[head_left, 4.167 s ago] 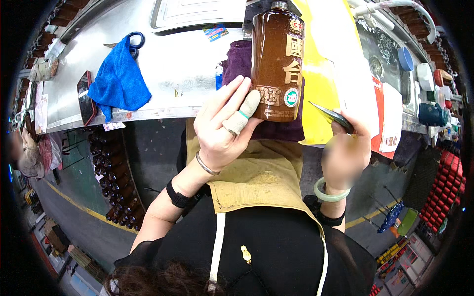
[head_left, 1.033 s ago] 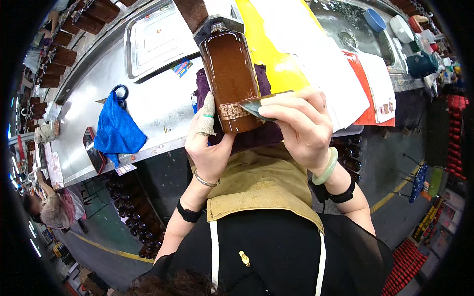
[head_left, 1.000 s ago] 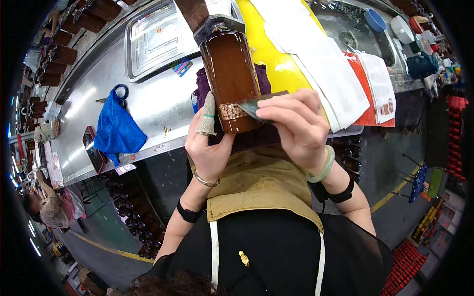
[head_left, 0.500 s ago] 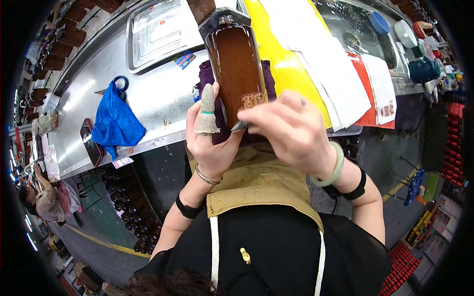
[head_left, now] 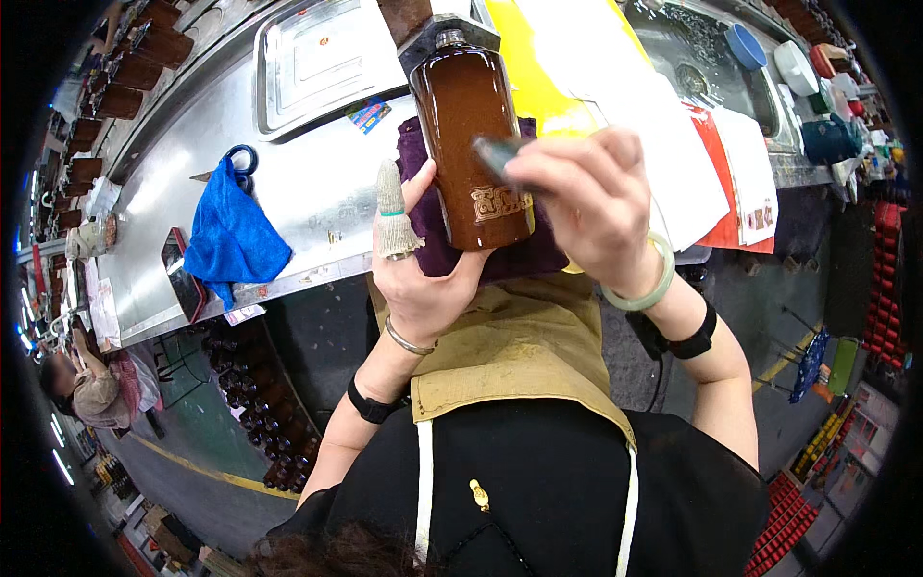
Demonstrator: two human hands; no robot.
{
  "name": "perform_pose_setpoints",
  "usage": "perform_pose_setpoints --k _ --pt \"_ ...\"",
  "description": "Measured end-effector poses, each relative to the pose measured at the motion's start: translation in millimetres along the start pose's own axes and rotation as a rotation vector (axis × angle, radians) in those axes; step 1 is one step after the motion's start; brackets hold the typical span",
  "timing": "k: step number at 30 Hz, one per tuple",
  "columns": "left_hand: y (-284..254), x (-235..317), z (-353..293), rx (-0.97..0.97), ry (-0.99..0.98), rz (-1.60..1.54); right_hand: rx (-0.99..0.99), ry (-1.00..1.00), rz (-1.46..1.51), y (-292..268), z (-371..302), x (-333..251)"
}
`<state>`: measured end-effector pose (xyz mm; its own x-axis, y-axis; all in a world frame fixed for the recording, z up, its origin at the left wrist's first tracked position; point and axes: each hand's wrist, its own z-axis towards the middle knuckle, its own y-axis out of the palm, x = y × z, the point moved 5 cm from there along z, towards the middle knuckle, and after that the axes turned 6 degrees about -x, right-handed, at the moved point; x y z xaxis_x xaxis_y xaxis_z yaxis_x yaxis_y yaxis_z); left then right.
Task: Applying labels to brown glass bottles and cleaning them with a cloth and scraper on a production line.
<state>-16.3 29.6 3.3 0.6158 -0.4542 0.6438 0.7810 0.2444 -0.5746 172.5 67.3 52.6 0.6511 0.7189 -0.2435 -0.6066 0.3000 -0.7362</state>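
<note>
A brown glass bottle lies with its base towards me, a gold decal near that end. Under it is a dark purple cloth. My left hand cradles the bottle's base and left side between thumb and fingers; one finger wears a knitted cover with a green band. My right hand pinches a small dark grey-green piece, blurred by motion, over the bottle's face above the decal. I cannot tell what kind of piece it is, or whether it touches the glass.
At the bottle's neck stands a metal block. White paper sheets and a yellow sheet lie to the right, before a sink. On the left are a metal tray, a blue cloth and scissors.
My right hand has moved up and right with the dark piece, from the bottle's base edge to above the decal, uncovering it. My left hand still holds the base.
</note>
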Motion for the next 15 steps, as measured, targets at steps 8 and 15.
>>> perform_pose_setpoints --k 8,15 --pt "-2.9 -4.1 -2.1 -0.035 0.022 0.040 0.073 0.064 -0.031 -3.0 15.0 7.0" --pt "11.1 -37.2 -20.6 -0.178 -0.169 -0.220 -0.156 0.057 0.340 6.6 19.6 -19.9"
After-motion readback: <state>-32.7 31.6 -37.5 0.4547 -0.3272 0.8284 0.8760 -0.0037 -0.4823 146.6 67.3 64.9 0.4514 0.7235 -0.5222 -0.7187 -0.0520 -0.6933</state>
